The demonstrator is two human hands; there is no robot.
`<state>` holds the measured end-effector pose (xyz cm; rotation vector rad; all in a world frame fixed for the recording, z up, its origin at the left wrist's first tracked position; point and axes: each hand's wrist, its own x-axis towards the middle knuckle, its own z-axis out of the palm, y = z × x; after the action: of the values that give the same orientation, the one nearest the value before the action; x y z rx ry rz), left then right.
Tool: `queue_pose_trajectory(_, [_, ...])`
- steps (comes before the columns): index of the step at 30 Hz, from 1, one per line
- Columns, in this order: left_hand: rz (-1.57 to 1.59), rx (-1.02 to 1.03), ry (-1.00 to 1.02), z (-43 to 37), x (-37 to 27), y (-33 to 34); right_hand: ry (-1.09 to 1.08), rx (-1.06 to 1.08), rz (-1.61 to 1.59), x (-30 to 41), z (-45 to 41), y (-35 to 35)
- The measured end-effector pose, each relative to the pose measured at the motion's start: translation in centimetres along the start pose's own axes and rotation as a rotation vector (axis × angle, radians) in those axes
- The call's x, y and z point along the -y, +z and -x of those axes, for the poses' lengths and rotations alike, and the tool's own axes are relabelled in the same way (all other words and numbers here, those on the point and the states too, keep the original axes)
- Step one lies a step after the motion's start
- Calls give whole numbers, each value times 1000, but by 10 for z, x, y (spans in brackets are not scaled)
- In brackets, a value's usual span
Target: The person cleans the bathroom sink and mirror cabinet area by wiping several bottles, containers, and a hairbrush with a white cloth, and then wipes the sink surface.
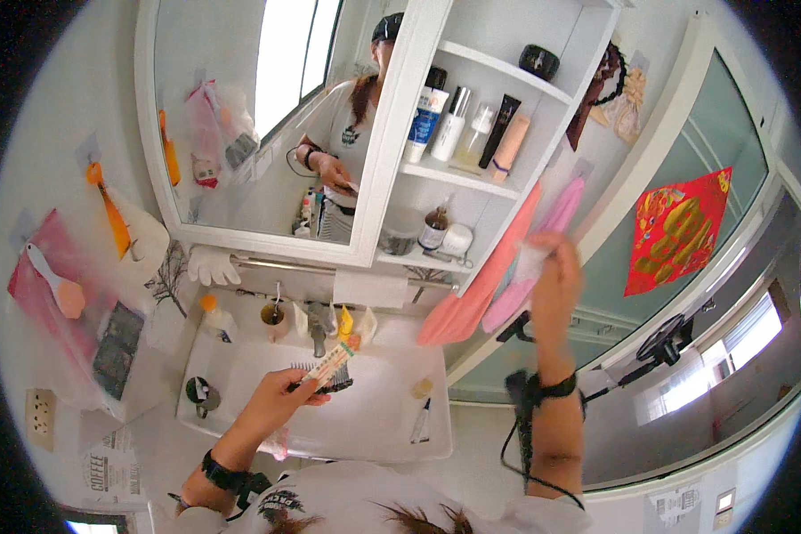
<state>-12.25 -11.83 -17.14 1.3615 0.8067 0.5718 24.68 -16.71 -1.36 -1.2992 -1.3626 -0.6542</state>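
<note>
My left hand (286, 399) is above the washbasin (374, 434), closed around a black comb or hairbrush (342, 382) and a narrow, pale printed packet (329, 364). The packet lies over the comb's teeth and bears writing. To the right, my raised right hand (555, 270) pinches a small whitish piece (529, 262), perhaps tissue or film; motion blurs both. Behind that hand hang a coral towel (470, 304) and a pink towel (512, 304). The basin's faucet (318, 334) stands beyond my left hand.
Above the basin is a mirror cabinet (367, 247) with shelves of bottles and tubes. A mug (203, 397) and a small tube (421, 422) rest on the basin. Bags and a brush (57, 280) hang at left. A framed glass door (614, 267) stands at right.
</note>
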Motion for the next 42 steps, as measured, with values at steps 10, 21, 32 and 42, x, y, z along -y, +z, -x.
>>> queue_pose_trajectory(10, [15,-53,83,-10,-27,-15,-77,76,738,-4,-297,42])
queue_pose_trajectory(21, [225,-90,120,-27,-40,-22,159,531,500,-32,-324,71])
queue_pose_trajectory(32, [496,-159,91,-33,-27,9,-250,353,-27,53,-172,24])
queue_pose_trajectory(42, [1229,27,128,-63,-18,35,-19,834,-394,110,103,90])
